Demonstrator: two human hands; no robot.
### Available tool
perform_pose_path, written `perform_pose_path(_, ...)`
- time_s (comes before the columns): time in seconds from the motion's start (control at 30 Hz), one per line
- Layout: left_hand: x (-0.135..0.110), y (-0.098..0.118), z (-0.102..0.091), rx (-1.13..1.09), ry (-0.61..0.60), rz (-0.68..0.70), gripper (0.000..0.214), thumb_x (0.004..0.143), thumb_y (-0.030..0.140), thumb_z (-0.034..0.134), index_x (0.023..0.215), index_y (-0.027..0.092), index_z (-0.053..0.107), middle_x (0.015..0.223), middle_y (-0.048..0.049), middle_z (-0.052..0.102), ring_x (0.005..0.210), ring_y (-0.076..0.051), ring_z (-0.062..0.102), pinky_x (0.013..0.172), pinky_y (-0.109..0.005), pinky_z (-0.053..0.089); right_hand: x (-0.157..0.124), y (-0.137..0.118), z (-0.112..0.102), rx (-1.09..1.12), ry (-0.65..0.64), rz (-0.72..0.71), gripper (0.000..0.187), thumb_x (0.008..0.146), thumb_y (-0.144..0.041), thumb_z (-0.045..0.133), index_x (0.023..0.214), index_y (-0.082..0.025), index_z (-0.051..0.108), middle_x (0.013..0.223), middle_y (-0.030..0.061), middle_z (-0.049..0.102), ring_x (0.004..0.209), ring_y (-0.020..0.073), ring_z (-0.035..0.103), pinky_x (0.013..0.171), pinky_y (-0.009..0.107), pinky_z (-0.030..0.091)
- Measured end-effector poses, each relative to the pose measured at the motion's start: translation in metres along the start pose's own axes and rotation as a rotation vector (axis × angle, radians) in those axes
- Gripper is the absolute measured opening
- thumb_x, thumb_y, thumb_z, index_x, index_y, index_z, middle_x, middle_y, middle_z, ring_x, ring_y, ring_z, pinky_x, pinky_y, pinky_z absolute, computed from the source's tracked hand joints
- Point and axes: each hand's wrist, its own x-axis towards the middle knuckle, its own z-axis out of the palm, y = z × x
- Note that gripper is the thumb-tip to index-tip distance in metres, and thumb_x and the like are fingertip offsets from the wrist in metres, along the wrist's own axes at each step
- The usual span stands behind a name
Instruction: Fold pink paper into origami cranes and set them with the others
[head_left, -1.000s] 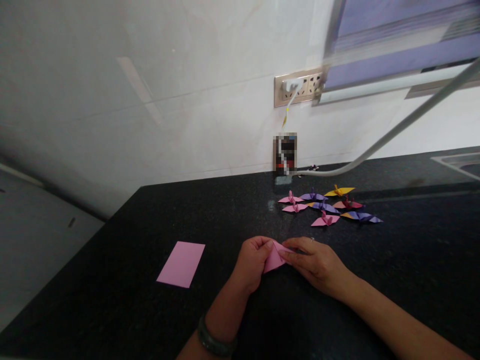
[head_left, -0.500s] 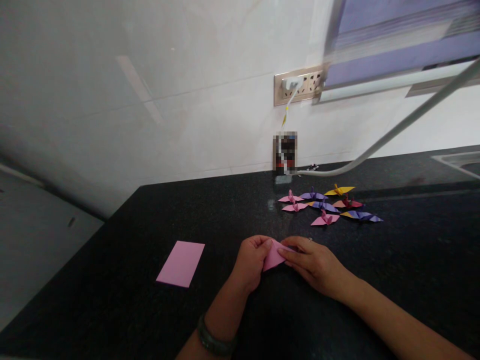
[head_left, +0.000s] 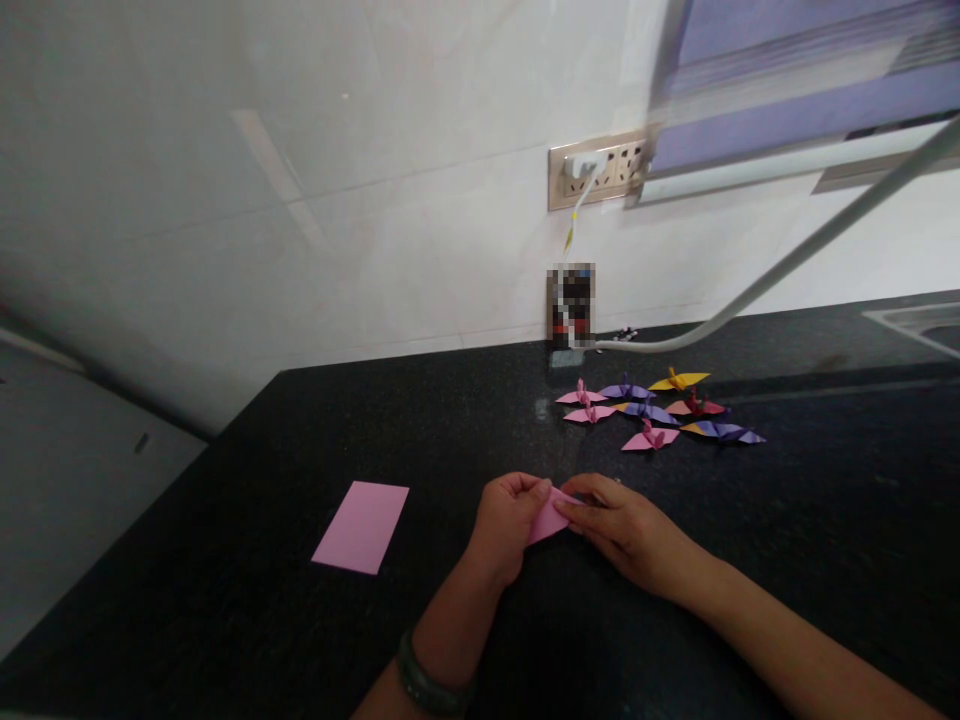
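Note:
Between my hands is a piece of folded pink origami paper (head_left: 547,522), held just above or on the dark counter; I cannot tell which. My left hand (head_left: 508,522) pinches its left side, the thumb lying along the upper edge. The fingers of my right hand (head_left: 616,525) are closed on the right corner, thumb and index finger close together. Both hands hide much of the paper's outline. To the left, a pink paper stack or sheet (head_left: 362,528) lies flat, apart from my hands.
Several folded paper cranes (head_left: 649,437) in pink, purple, red and yellow stand beyond my right hand on the black counter (head_left: 420,420). A blurred-out object (head_left: 571,305) leans at the wall below a socket panel (head_left: 598,170). A pale hose or cable (head_left: 795,255) runs up to the right.
My left thumb has slid slightly right along the pink paper, and less of the paper shows between my hands. The cranes and the pink sheet stay in place.

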Motion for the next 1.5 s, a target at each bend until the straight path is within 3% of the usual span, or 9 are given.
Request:
perform_pose_path(0.37, -0.001, 0.000, 0.001, 0.079, 0.037, 0.054, 0.017, 0.065, 0.029, 0.058, 0.062, 0.012, 0.058, 0.056, 0.0003, 0.054, 0.051, -0.008, 0.045, 0.052, -0.021, 0.035, 0.000, 0.000, 0.003, -0.028, 0.006, 0.010, 0.034, 0.084, -0.019, 0.037, 0.116, -0.024, 0.046, 0.102, 0.0090, 0.051, 0.084, 0.0166, 0.049, 0.069, 0.028, 0.043)
perform_pose_path(0.57, -0.002, 0.000, 0.001, 0.156, 0.029, 0.106, 0.017, 0.068, 0.028, 0.055, 0.065, 0.012, 0.059, 0.059, -0.0017, 0.056, 0.052, -0.010, 0.047, 0.052, -0.022, 0.036, 0.000, -0.004, 0.003, 0.151, 0.074, 0.043, 0.026, 0.079, -0.020, 0.046, 0.103, -0.023, 0.055, 0.099, 0.0070, 0.051, 0.083, 0.0152, 0.050, 0.070, 0.027, 0.043)
perform_pose_path(0.63, -0.003, 0.002, 0.002, 0.179, 0.032, 0.124, 0.016, 0.067, 0.027, 0.055, 0.065, 0.012, 0.060, 0.059, -0.0018, 0.057, 0.054, -0.010, 0.048, 0.053, -0.022, 0.037, 0.001, -0.006, 0.004, 0.253, 0.140, 0.131, 0.021, 0.078, -0.023, 0.048, 0.097, -0.021, 0.056, 0.092, 0.0059, 0.052, 0.079, 0.0139, 0.051, 0.068, 0.025, 0.043)
perform_pose_path(0.77, -0.005, 0.003, 0.004, 0.216, 0.040, 0.152, 0.015, 0.066, 0.026, 0.056, 0.065, 0.012, 0.061, 0.058, -0.0011, 0.057, 0.054, -0.010, 0.048, 0.053, -0.022, 0.037, 0.003, -0.007, 0.010, 0.430, 0.196, 0.440, 0.020, 0.078, -0.031, 0.047, 0.090, -0.018, 0.053, 0.071, 0.0015, 0.053, 0.061, 0.0113, 0.049, 0.053, 0.021, 0.041)
perform_pose_path(0.87, -0.007, 0.003, 0.005, 0.243, 0.015, 0.177, 0.016, 0.066, 0.027, 0.056, 0.065, 0.013, 0.063, 0.060, -0.0022, 0.059, 0.057, -0.012, 0.050, 0.056, -0.023, 0.039, 0.006, -0.002, 0.016, 0.514, 0.181, 0.529, 0.020, 0.077, -0.034, 0.048, 0.083, -0.016, 0.055, 0.062, -0.0009, 0.050, 0.056, 0.0101, 0.045, 0.049, 0.020, 0.038)
perform_pose_path(1.1, -0.007, 0.003, 0.007, 0.266, 0.025, 0.144, 0.018, 0.065, 0.029, 0.058, 0.065, 0.013, 0.065, 0.063, -0.0049, 0.062, 0.059, -0.014, 0.053, 0.057, -0.025, 0.040, 0.009, 0.001, 0.017, 0.559, 0.127, 0.556, 0.020, 0.075, -0.031, 0.048, 0.068, -0.015, 0.058, 0.055, -0.0024, 0.046, 0.051, 0.0097, 0.042, 0.048, 0.020, 0.035)
perform_pose_path(1.5, -0.007, 0.001, 0.009, 0.334, 0.013, 0.140, 0.020, 0.065, 0.030, 0.057, 0.063, 0.012, 0.065, 0.060, -0.0048, 0.061, 0.055, -0.013, 0.050, 0.052, -0.023, 0.037, 0.006, 0.003, 0.017, 0.541, 0.090, 0.526, 0.021, 0.076, -0.030, 0.045, 0.067, -0.014, 0.057, 0.056, -0.0021, 0.047, 0.051, 0.0094, 0.041, 0.049, 0.020, 0.034)
